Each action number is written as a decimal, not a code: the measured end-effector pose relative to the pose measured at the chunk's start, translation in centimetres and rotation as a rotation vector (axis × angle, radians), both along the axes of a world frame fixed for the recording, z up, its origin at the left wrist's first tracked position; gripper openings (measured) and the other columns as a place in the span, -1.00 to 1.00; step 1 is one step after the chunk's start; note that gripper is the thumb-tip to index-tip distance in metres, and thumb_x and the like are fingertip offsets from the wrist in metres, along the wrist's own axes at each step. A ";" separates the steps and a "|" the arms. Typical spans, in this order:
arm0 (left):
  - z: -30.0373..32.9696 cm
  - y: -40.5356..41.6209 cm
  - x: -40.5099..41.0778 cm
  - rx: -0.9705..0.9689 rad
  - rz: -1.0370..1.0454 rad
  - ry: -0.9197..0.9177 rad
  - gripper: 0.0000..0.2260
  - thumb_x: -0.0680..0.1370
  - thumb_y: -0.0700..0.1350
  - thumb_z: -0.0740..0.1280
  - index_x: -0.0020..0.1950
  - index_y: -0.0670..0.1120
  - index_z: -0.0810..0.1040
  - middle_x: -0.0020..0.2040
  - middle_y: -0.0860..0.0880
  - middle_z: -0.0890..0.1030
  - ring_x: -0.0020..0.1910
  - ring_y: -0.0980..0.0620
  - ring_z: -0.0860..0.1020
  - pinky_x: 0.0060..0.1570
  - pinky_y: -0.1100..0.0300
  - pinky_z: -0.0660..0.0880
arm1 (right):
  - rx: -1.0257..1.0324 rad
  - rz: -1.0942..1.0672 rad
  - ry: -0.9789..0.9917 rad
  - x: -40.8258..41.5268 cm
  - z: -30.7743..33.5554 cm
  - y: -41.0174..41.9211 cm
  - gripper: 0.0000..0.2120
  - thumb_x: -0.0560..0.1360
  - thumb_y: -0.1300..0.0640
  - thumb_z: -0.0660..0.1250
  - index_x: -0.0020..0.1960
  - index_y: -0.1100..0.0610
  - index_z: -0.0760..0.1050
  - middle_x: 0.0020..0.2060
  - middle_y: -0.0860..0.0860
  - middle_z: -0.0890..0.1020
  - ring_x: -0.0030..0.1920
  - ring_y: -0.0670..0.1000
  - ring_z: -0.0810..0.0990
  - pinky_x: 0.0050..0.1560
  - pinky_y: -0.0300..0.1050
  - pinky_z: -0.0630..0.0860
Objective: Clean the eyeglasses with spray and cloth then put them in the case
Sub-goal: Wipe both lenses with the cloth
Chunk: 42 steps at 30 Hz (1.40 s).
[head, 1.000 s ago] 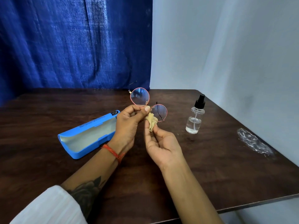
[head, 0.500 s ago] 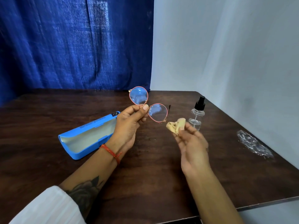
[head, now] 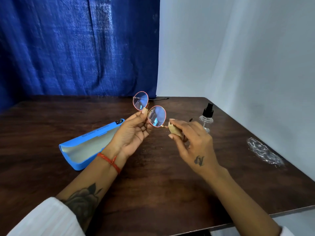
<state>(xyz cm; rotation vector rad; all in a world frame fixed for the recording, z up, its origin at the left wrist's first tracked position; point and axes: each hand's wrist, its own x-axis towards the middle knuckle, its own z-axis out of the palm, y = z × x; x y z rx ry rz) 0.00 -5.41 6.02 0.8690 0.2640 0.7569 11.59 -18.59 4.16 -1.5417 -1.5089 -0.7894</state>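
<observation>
Dark wood worktop (head: 153, 193) under both forearms. White sleeve (head: 42, 220) near left corner. Right hand (head: 192, 142) back up, fingers curled round small beige cloth (head: 173, 129), cloth touching right edge of glasses. Left hand (head: 134, 132) palm up, pinching glasses (head: 150, 109) at bridge, held above worktop, lenses round, pink rim. Blue case (head: 88, 143) lying open left of left hand. Spray bottle (head: 207, 117) upright right of glasses, partly behind right hand. White smear (head: 264, 152) on worktop far right. Blue curtain (head: 76, 48) beyond.
</observation>
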 end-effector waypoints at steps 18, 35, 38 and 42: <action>0.2 1.5 -1.4 0.074 -0.223 -0.025 -0.62 -0.05 -0.04 0.65 -0.33 -0.09 0.66 -0.37 0.03 0.62 -0.41 0.18 0.56 -0.35 0.27 0.55 | -0.263 -0.138 -0.577 6.7 1.4 -3.2 -0.83 0.40 0.29 0.39 -0.01 0.19 0.60 -0.10 0.04 0.67 -0.10 0.01 0.44 0.05 -0.18 0.38; -0.2 1.0 -1.8 0.500 -0.450 0.173 -0.70 0.10 0.07 0.60 -0.34 -0.04 0.61 -0.40 0.08 0.57 -0.37 0.21 0.52 -0.27 0.35 0.49 | -0.264 0.239 0.199 1.6 8.0 2.2 -0.67 0.46 0.18 0.33 0.22 0.09 0.54 0.01 -0.08 0.66 0.02 -0.07 0.56 0.10 -0.26 0.44; -0.2 1.2 -1.8 0.499 -0.449 0.176 -0.69 0.10 0.05 0.61 -0.32 -0.06 0.61 -0.40 0.08 0.57 -0.36 0.20 0.53 -0.25 0.34 0.51 | -0.378 0.254 0.086 1.6 8.3 3.2 -0.69 0.47 0.14 0.32 0.21 0.10 0.55 0.01 -0.02 0.68 -0.07 -0.12 0.53 -0.04 -0.45 0.35; -0.2 1.2 -1.7 0.504 -0.445 0.164 -0.71 0.12 0.05 0.60 -0.32 -0.04 0.60 -0.40 0.08 0.56 -0.36 0.21 0.52 -0.26 0.35 0.50 | -0.440 0.181 0.074 2.5 8.5 2.5 -0.70 0.45 0.16 0.41 0.18 0.05 0.57 -0.04 -0.05 0.67 -0.13 -0.22 0.47 -0.10 -0.44 0.33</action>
